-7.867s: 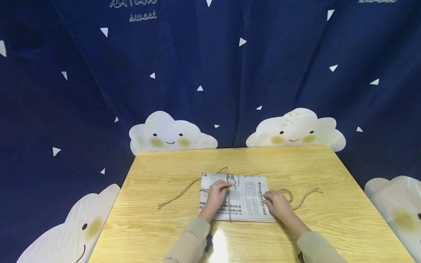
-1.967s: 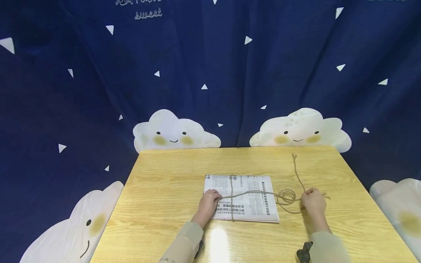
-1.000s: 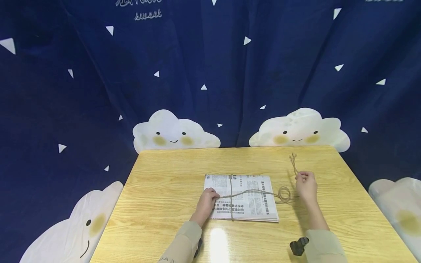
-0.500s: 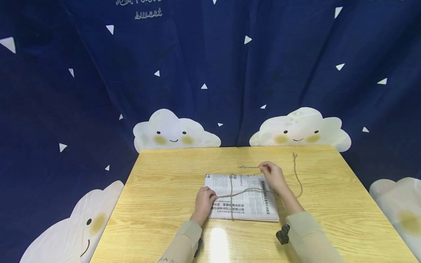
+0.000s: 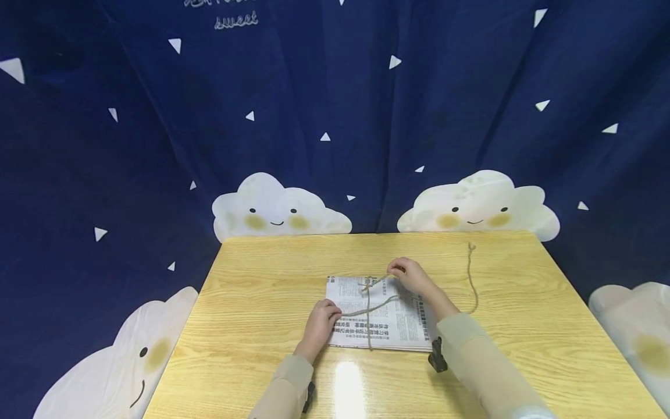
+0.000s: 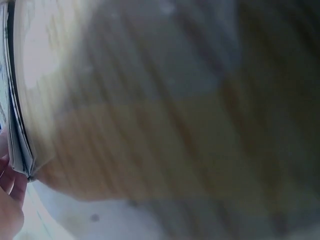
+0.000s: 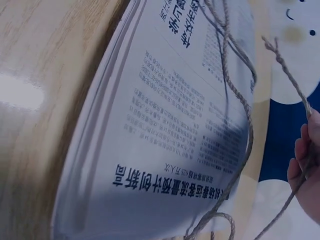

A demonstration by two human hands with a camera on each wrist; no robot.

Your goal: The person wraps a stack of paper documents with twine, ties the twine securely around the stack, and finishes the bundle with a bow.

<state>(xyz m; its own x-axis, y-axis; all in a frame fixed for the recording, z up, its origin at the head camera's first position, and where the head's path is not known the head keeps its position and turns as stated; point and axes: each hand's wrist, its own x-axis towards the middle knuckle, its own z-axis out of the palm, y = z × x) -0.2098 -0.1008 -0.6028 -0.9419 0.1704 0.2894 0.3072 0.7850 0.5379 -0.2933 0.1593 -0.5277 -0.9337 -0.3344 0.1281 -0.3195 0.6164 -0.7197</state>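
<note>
- Folded newspaper stack (image 5: 403,323) lies flat, its printed top face up; jute twine (image 5: 358,313) runs over it from near edge to far edge, and a second strand crosses that one sideways, seemingly so the sheets are held in two directions.
- Left hand (image 5: 317,327) is at the stack's left edge, fingers curled and pinching the sideways strand; probably this stops the twine sliding and steadies the paper.
- Right hand (image 5: 413,278) is above the stack's far edge, thumb and fingers closed on the twine near one frayed end; a short tail juts out over the paper, presumably left free so the tip can be steered.
- Another twine end (image 5: 473,270) lies loose beyond the stack's right side; wooden tabletop (image 5: 262,291) is beneath the stack; cloud-print curtain (image 5: 335,87) hangs behind it.
</note>
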